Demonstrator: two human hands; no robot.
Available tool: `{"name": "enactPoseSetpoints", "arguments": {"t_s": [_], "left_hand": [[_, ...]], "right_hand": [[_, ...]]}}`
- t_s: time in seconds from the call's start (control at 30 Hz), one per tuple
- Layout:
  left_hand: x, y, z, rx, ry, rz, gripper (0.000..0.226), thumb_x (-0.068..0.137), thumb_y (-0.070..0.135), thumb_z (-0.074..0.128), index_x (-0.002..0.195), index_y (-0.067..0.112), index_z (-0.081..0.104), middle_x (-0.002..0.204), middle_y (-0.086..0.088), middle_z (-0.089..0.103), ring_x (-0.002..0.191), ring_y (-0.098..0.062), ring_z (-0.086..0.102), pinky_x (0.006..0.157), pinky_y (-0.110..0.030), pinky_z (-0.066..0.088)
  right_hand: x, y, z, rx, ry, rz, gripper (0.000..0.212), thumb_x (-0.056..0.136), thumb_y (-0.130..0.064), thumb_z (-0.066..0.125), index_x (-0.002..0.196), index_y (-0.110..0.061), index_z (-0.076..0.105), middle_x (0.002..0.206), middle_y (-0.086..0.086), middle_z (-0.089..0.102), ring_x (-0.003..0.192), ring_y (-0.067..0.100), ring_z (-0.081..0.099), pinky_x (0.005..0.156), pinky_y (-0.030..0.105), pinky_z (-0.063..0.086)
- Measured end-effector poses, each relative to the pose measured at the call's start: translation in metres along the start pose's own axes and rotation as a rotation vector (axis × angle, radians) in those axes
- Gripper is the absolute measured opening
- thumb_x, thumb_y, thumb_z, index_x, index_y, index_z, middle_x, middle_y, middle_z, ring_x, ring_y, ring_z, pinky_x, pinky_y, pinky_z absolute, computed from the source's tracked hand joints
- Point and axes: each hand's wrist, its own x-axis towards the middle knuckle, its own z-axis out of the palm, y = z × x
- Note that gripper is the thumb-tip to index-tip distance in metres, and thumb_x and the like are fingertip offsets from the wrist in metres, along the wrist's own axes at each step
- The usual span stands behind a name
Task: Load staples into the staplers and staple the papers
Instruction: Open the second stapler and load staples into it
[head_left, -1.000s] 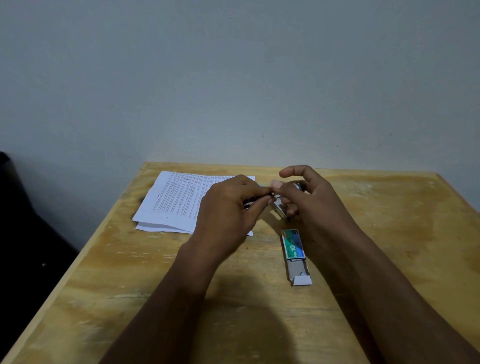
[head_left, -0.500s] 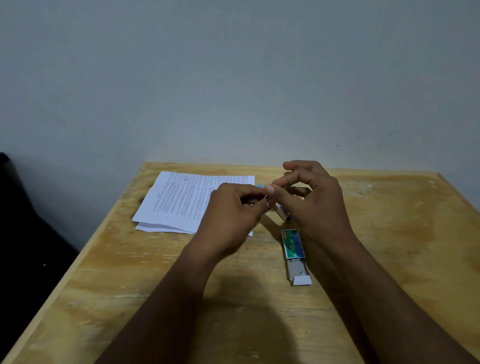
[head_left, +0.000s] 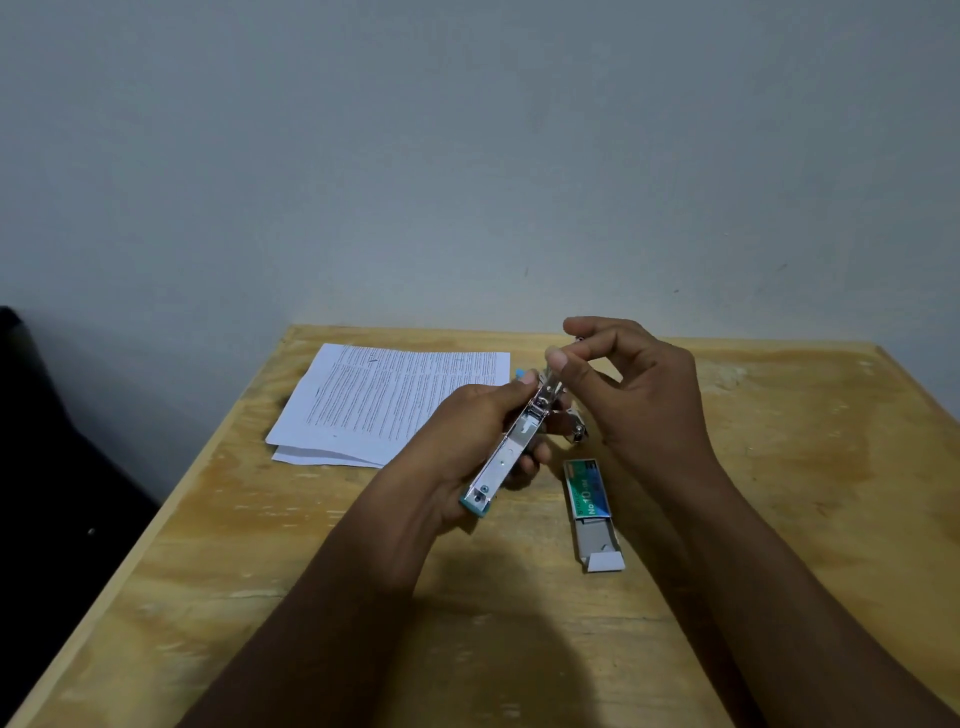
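I was loading: my left hand (head_left: 467, 431) gripped the opened stapler (head_left: 511, 447) above the table (head_left: 779, 467), my right hand (head_left: 623, 384) pinched at its front, apparently seating staples; closing it seemed next.

1. The left hand (head_left: 467, 441) is held above the table, fingers curled closed around a stapler (head_left: 511, 447) — wrist turned inward.
2. The right hand (head_left: 639, 395) is raised just beside it, thumb and forefinger pinched together at the stapler's far end, forearm angled inward.
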Motion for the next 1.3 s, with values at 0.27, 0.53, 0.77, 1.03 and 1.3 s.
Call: {"name": "enactPoseSetpoints", "arguments": {"t_s": [0.27, 0.53, 0.77, 1.03, 1.3], "left_hand": [[0.005, 0.0, 0.001, -0.12, 0.073, 0.014, 0.031, 0.102, 0.038, 0.056, 0.087, 0.012, 0.065, 0.061, -0.001, 0.061, 0.042, -0.012, 0.047, 0.04, -0.02, 0.036], [0.006, -0.004, 0.007, -0.079, 0.174, 0.106, 0.033, 0.104, 0.041, 0.053, 0.093, 0.014, 0.068, 0.062, -0.001, 0.062, 0.038, -0.01, 0.05, 0.043, -0.022, 0.04], [0.0, -0.005, 0.009, 0.0, 0.062, 0.159, 0.033, 0.102, 0.039, 0.056, 0.083, 0.014, 0.065, 0.064, -0.006, 0.062, 0.04, -0.014, 0.05, 0.047, -0.024, 0.037], [-0.003, -0.002, 0.007, -0.015, -0.034, 0.175, 0.032, 0.1, 0.036, 0.056, 0.094, 0.006, 0.066, 0.063, -0.007, 0.061, 0.037, -0.01, 0.051, 0.039, -0.019, 0.041], [-0.002, -0.002, 0.005, -0.004, 0.034, 0.168, 0.034, 0.096, 0.04, 0.062, 0.101, 0.008, 0.072, 0.062, -0.003, 0.062, 0.04, -0.01, 0.05, 0.038, -0.018, 0.04]], "right_hand": [[0.001, 0.01, 0.002, -0.408, 0.044, -0.307, 0.01, 0.09, -0.025, 0.072, 0.089, -0.015, 0.074, 0.098, -0.001, 0.065, 0.094, 0.012, 0.058, 0.073, 0.017, 0.044], [0.001, 0.014, 0.008, -0.558, 0.094, -0.459, 0.009, 0.092, -0.019, 0.067, 0.09, -0.011, 0.069, 0.091, 0.004, 0.066, 0.088, 0.016, 0.054, 0.072, 0.031, 0.044], [0.002, 0.019, 0.005, -0.481, 0.107, -0.319, 0.011, 0.093, -0.024, 0.067, 0.091, -0.015, 0.074, 0.093, -0.001, 0.072, 0.089, 0.015, 0.057, 0.066, 0.038, 0.051], [-0.001, 0.006, 0.004, -0.262, 0.139, -0.082, 0.018, 0.09, -0.031, 0.069, 0.108, -0.028, 0.069, 0.1, -0.015, 0.069, 0.096, 0.006, 0.061, 0.072, 0.023, 0.048], [0.007, -0.006, -0.011, 0.051, 0.04, 0.122, 0.019, 0.095, -0.024, 0.065, 0.112, -0.019, 0.07, 0.09, -0.007, 0.074, 0.083, -0.001, 0.069, 0.054, 0.014, 0.051]]}}
